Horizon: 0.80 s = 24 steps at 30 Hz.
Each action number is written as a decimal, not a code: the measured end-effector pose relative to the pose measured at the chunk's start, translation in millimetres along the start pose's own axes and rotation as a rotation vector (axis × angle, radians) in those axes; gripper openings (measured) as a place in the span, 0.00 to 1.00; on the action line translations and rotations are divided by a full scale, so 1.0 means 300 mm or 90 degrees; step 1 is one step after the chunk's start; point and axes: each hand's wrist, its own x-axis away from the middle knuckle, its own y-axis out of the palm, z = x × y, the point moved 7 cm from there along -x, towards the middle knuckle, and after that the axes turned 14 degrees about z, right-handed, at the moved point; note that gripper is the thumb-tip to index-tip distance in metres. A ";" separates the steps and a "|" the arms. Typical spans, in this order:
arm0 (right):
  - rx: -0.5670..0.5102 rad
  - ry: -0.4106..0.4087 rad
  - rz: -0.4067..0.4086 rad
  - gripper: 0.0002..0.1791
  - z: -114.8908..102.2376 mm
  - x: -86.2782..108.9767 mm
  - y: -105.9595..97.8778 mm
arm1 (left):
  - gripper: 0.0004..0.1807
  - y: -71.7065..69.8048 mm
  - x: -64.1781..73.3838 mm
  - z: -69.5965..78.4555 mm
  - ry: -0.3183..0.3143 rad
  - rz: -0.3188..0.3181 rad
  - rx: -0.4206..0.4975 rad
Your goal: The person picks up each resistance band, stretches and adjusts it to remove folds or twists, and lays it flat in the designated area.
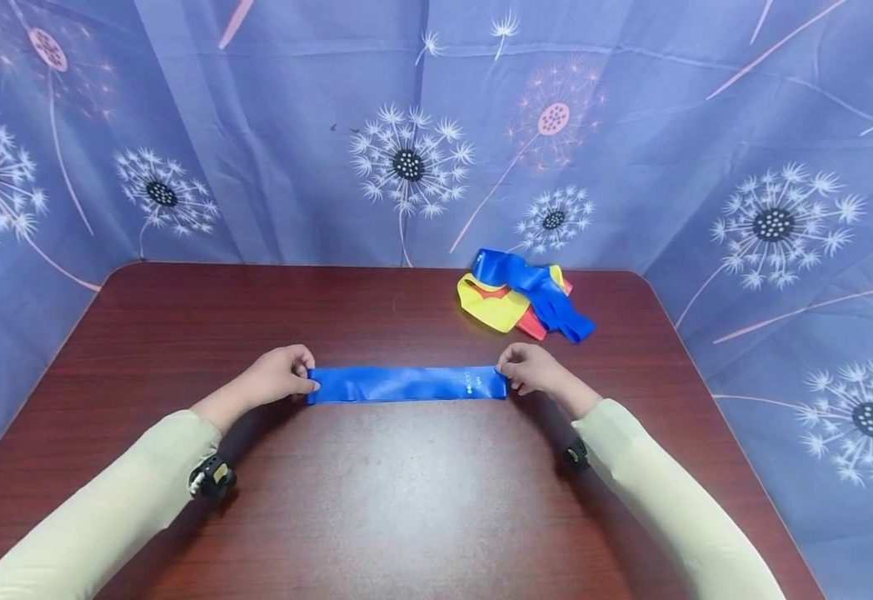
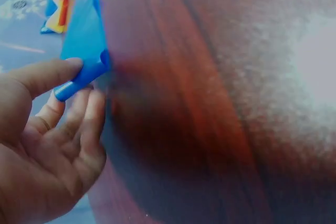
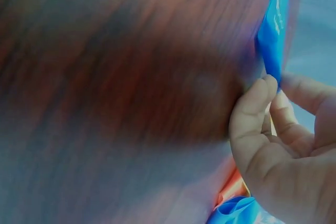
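Note:
A blue resistance band [image 1: 406, 384] lies stretched out flat from left to right across the middle of the table, with small white print near its right end. At its left end my left hand [image 1: 279, 374] pinches the band between thumb and fingers; the left wrist view shows the band's end [image 2: 84, 77] curling under the thumb. My right hand [image 1: 537, 369] pinches the opposite end, and the right wrist view has the band [image 3: 272, 40] rising from between the thumb and fingertips.
Behind my right hand, near the table's back edge, is a loose pile of bands: a blue band [image 1: 537, 287], a yellow band [image 1: 491, 307] and a red band [image 1: 532, 325]. A dandelion-print curtain [image 1: 294, 125] surrounds the dark red wooden table [image 1: 406, 500].

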 end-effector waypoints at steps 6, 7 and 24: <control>0.025 -0.030 0.005 0.07 -0.015 -0.002 0.006 | 0.16 -0.008 0.005 -0.035 -0.080 -0.030 0.102; 0.027 -0.036 0.005 0.06 -0.017 -0.003 0.007 | 0.17 -0.008 0.007 -0.040 -0.087 -0.034 0.111; 0.062 -0.018 0.012 0.07 -0.015 0.003 0.021 | 0.18 -0.011 0.027 -0.071 -0.103 -0.077 0.142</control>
